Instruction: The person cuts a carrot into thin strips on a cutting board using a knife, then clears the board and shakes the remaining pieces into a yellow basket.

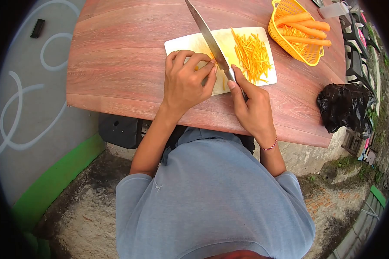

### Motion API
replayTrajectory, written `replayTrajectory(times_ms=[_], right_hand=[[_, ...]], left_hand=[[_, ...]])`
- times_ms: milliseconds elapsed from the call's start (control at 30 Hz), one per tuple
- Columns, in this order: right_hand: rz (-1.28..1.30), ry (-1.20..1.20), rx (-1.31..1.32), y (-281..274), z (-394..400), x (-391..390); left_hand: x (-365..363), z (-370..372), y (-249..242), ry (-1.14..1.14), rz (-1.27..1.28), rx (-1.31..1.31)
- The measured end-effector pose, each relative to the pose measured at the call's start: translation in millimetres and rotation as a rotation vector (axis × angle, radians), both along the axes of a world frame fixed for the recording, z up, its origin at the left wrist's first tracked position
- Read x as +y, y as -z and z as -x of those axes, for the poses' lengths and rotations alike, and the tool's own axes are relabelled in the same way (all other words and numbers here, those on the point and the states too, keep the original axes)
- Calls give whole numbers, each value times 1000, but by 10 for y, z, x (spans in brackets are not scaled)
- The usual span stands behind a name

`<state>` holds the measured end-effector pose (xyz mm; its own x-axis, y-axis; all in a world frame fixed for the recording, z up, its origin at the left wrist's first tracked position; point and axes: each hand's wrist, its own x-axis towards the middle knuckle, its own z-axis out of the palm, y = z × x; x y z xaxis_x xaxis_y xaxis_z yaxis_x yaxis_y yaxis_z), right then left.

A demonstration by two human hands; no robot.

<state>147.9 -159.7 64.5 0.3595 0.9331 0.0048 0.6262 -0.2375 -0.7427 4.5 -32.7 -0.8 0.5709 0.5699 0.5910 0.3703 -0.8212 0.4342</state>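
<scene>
A white cutting board [186, 43] lies on the reddish wooden table. On its left part my left hand [187, 80] presses with bent fingers on a piece of carrot [197, 67], mostly hidden beneath the fingers. My right hand [253, 105] is wrapped round the handle of a large knife [210, 39], whose blade points up and to the left across the board, close beside the left fingertips. A pile of thin carrot strips [251, 56] covers the board's right part.
A yellow basket [280, 38] at the upper right of the table [121, 56] holds carrots [312, 33] and carrot strips. A clear bottle [333, 10] stands beyond it. A black plastic bag [345, 105] hangs at the table's right edge. Dark chairs are farther right.
</scene>
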Motion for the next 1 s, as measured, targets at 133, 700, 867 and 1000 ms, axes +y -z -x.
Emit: replayTrajectory(times_ms=[133, 700, 867, 1000], right_hand=[[7, -6, -12, -17, -10, -39], [-2, -22, -51, -8, 19, -91], [-7, -63, -111, -8, 0, -78], [-7, -58, -189, 39, 58, -6]], left_hand=[[2, -1, 9, 1, 6, -3], [10, 3, 6, 6, 10, -20], [11, 0, 0, 10, 13, -30], [6, 7, -29, 2, 4, 6]])
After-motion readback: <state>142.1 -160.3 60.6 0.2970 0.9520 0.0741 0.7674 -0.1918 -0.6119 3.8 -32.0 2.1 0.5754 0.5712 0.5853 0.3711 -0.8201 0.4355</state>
